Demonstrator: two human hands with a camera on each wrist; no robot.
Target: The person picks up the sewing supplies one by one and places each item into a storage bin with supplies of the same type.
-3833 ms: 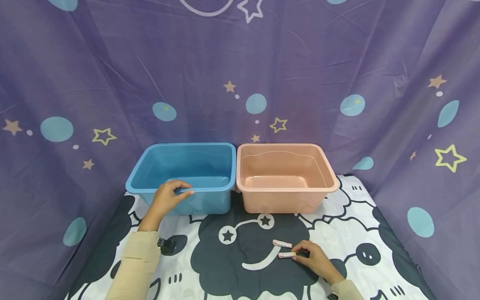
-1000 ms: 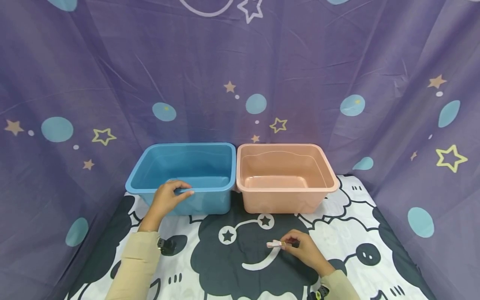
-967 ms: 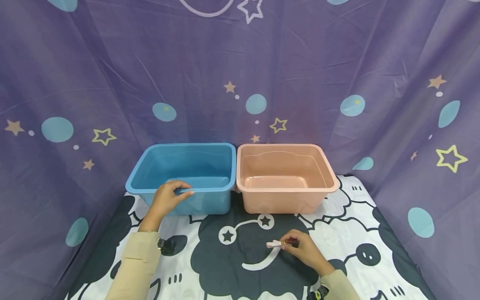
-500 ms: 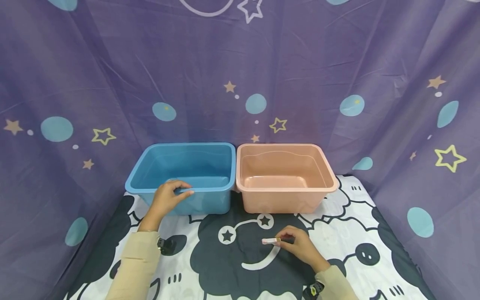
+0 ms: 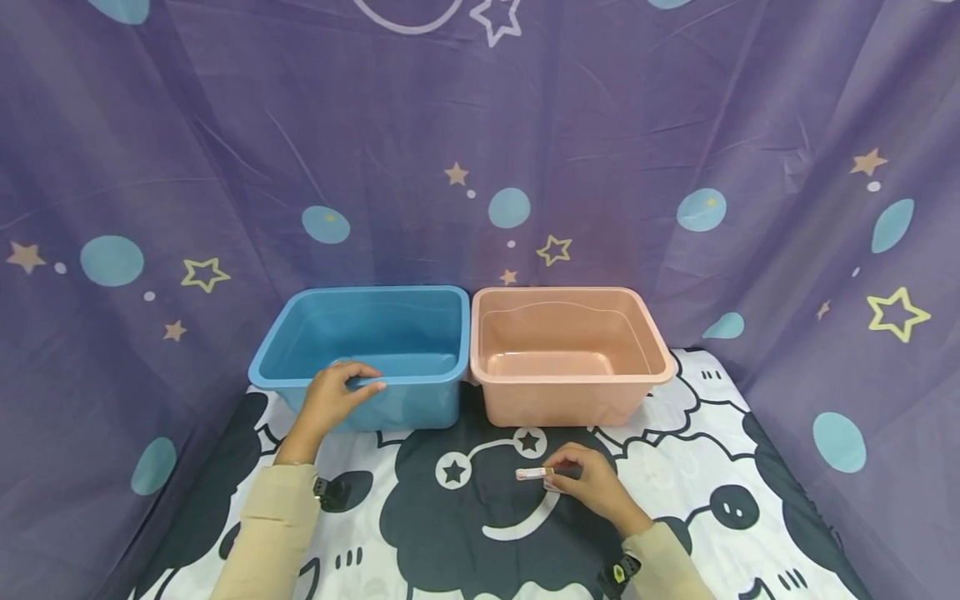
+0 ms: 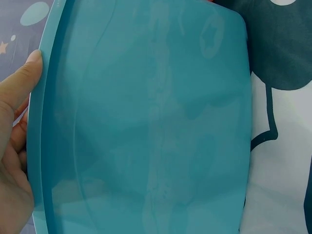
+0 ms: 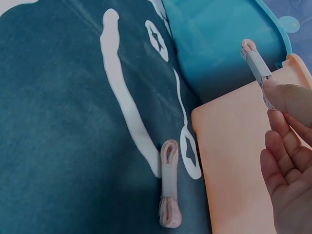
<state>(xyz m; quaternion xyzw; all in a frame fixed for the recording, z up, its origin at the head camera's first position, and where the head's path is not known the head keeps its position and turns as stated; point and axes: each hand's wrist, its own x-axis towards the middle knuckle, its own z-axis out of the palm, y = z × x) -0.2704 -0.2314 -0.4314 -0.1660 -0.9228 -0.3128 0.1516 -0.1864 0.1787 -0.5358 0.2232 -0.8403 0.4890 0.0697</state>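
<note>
My right hand [image 5: 591, 482] pinches one end of a folded bundle of pinkish shoelaces [image 7: 257, 64] between thumb and fingers. A pale paper band wraps its middle, and the bundle is held above the cloth. A second, similar banded bundle [image 7: 169, 185] lies on the dark patch of the cloth; in the head view the right hand mostly hides it. On the left, my left hand [image 5: 330, 402] grips the front rim of the blue tub [image 6: 146, 117]. In the left wrist view its thumb is on one side of that rim and the fingers on the other.
A peach tub [image 5: 566, 404] stands against the right side of the blue one. Both rest on a black-and-white sheep-patterned cloth [image 5: 517, 550]. A purple curtain [image 5: 420, 150] hangs behind and at both sides.
At first the right hand was at two bundles lying on the cloth. It has raised one and moved forward and left with it. The left hand stays at the blue rim.
</note>
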